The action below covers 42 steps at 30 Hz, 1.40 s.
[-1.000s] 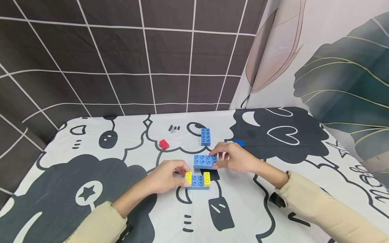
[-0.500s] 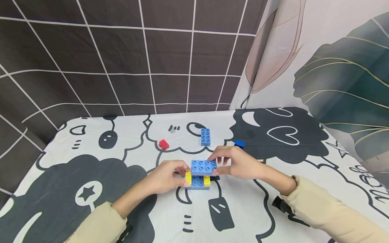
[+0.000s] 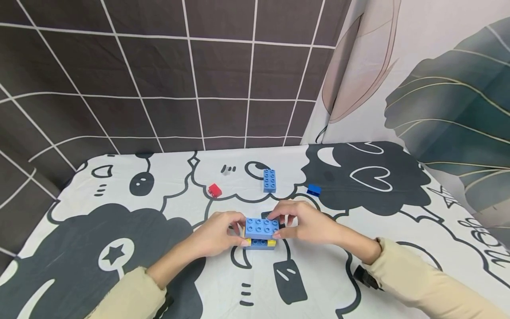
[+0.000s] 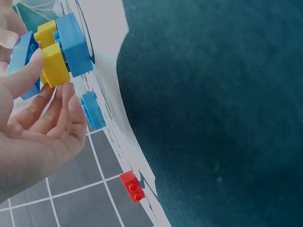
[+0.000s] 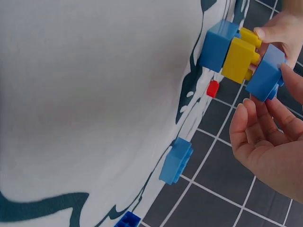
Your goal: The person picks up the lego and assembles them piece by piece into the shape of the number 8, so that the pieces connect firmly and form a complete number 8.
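Note:
A light-blue toy building brick (image 3: 261,228) is pinched at its right end by my right hand (image 3: 308,223). It hangs over two yellow bricks (image 5: 238,60), which stand at the two ends of a lower light-blue brick (image 3: 260,245). Side on, in the right wrist view, a gap shows between the upper brick and the yellow studs. My left hand (image 3: 217,233) holds the left yellow brick (image 4: 55,65) between thumb and fingers. The lower brick (image 4: 74,45) rests on the cloth. In the head view the upper brick hides most of the yellow ones.
Farther back on the patterned cloth (image 3: 318,283) lie a red brick (image 3: 214,190), another light-blue brick (image 3: 269,180) and a dark-blue brick (image 3: 314,190). A dark grid-patterned hanging (image 3: 159,79) rises behind the back edge.
My right hand has brought the light-blue brick toward me and slightly left, from behind the stack to over the yellow bricks. The left hand stays in place on its yellow brick.

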Motion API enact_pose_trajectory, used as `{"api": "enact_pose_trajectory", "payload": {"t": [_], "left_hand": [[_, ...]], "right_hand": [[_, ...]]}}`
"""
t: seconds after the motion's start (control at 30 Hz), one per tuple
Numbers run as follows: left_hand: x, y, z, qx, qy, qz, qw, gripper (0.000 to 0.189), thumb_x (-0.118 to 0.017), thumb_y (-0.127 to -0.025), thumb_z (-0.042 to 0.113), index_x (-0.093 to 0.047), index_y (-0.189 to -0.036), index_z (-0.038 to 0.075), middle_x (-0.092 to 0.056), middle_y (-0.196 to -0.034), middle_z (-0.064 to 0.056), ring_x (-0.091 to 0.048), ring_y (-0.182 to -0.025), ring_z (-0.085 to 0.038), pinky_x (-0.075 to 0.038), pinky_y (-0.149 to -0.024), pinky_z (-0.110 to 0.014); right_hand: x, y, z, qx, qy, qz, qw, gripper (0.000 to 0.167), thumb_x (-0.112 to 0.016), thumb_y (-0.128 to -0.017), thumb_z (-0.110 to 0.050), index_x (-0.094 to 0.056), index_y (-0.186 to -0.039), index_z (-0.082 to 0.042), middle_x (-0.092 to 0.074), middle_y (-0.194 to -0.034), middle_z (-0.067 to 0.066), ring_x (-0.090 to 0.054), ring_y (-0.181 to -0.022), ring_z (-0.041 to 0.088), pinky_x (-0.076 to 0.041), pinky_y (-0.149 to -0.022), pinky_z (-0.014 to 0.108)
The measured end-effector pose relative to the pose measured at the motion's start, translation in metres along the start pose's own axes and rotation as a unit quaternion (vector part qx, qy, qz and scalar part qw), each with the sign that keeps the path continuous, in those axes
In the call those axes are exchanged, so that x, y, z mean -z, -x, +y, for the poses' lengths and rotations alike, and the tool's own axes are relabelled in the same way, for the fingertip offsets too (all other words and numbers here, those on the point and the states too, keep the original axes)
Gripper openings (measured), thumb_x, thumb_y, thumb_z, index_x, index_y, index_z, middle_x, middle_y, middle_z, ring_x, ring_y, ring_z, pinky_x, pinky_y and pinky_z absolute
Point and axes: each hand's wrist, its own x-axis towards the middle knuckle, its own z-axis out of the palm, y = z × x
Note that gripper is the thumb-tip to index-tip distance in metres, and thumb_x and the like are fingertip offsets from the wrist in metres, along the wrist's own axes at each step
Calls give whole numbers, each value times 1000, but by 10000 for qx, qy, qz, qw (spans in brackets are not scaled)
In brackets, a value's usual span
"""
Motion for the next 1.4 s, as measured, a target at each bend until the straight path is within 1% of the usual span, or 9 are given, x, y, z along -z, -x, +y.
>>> {"api": "enact_pose_trajectory", "payload": {"t": [0.1, 0.17, 0.53, 0.67, 0.8, 0.93, 1.07, 1.27, 1.4], "left_hand": [[0, 0, 0, -54, -18, 29, 10000, 26, -75, -74, 10, -63, -96, 4, -59, -83, 1, -52, -71, -14, -43, -60, -24], [0, 0, 1, -58, -26, 60, 10000, 27, -76, -74, 10, -63, -96, 3, -59, -81, 1, -51, -70, -12, -43, -59, -24], [-2, 2, 3, -36, 93, 166, 9998, 28, -75, -73, 5, -62, -98, -1, -57, -80, -1, -54, -70, -11, -47, -63, -22], [-2, 2, 4, 12, 82, 127, 9999, 30, -76, -72, 6, -62, -98, -1, -57, -78, 0, -55, -69, -11, -47, -62, -22], [1, 3, 5, 83, 200, -10, 9998, 37, -78, -70, 5, -61, -103, -2, -59, -78, -1, -57, -69, -10, -48, -64, -20], [5, 3, 4, -40, 317, -141, 9994, 41, -77, -72, 12, -60, -107, -1, -63, -82, -1, -60, -72, -9, -49, -68, -22], [8, 3, 2, -244, 369, -165, 9989, 38, -74, -77, 19, -60, -107, 2, -65, -86, 0, -60, -77, -9, -50, -71, -26], [10, 4, 2, -372, 350, -133, 9986, 32, -72, -79, 17, -62, -106, 2, -65, -86, 0, -60, -77, -9, -49, -71, -25], [9, 4, 4, -362, 342, -99, 9987, 32, -72, -79, 17, -62, -105, 1, -66, -85, -1, -61, -76, -8, -48, -70, -24]], "right_hand": [[-2, 0, 0, 65, 10, 35, 10000, 28, -72, -77, -7, -65, -103, -2, -60, -91, -2, -55, -78, 16, -50, -68, 29], [-3, -1, 0, 102, 13, 43, 9999, 27, -72, -77, -7, -65, -103, -2, -60, -91, -2, -55, -78, 15, -50, -68, 29], [-5, -1, 2, 67, 55, 64, 9999, 26, -72, -77, -9, -66, -102, -4, -61, -93, -2, -55, -79, 15, -49, -67, 28], [-5, -1, 1, 63, 88, 57, 9999, 27, -72, -77, -9, -66, -103, -4, -61, -93, -2, -55, -79, 15, -49, -67, 28], [-4, -2, -1, 83, 159, 23, 9998, 27, -73, -76, -8, -65, -103, -4, -61, -94, -2, -55, -79, 15, -50, -66, 29], [-4, -3, -2, 129, 247, -14, 9996, 28, -73, -76, -7, -65, -103, -3, -62, -95, -1, -55, -79, 13, -50, -66, 29], [-3, -3, -2, 178, 306, -40, 9994, 29, -73, -76, -7, -65, -103, -2, -62, -95, 0, -55, -78, 12, -50, -65, 30], [-3, -4, -4, 187, 448, -67, 9988, 29, -73, -75, -7, -66, -103, -1, -63, -98, 2, -55, -79, 10, -50, -65, 28], [-3, -4, -5, 199, 519, -54, 9984, 29, -74, -75, -7, -66, -103, -1, -63, -97, 1, -55, -78, 11, -49, -65, 27]]}}
